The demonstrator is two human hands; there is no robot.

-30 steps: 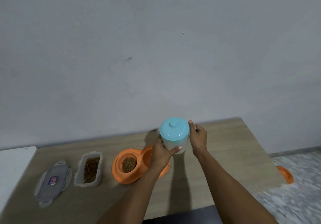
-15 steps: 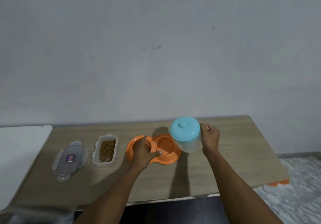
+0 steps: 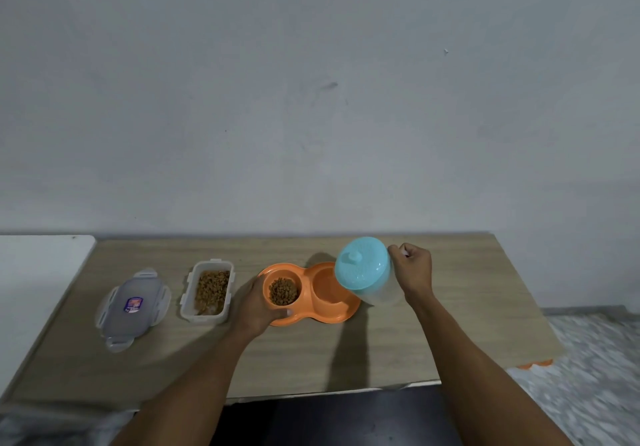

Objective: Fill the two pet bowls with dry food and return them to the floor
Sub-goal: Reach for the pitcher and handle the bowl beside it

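A left hand [image 3: 258,303] grips the rim of an orange double pet bowl [image 3: 306,302] on the wooden table [image 3: 450,324] while the right hand [image 3: 414,269] curls round a tilted turquoise-lidded jug [image 3: 363,269]. The light, rigid plastic bowl likely slides easily; carry level by its rim.

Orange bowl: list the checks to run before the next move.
1. Bowl flat on table: ok.
2. Left well filled: ok.
3. Right well filled: not ok, looks empty.
4. Left hand grips bowl's left end: ok.
5. Right hand holds jug, tilted over right well: ok.
6. Jug contents: cannot tell.
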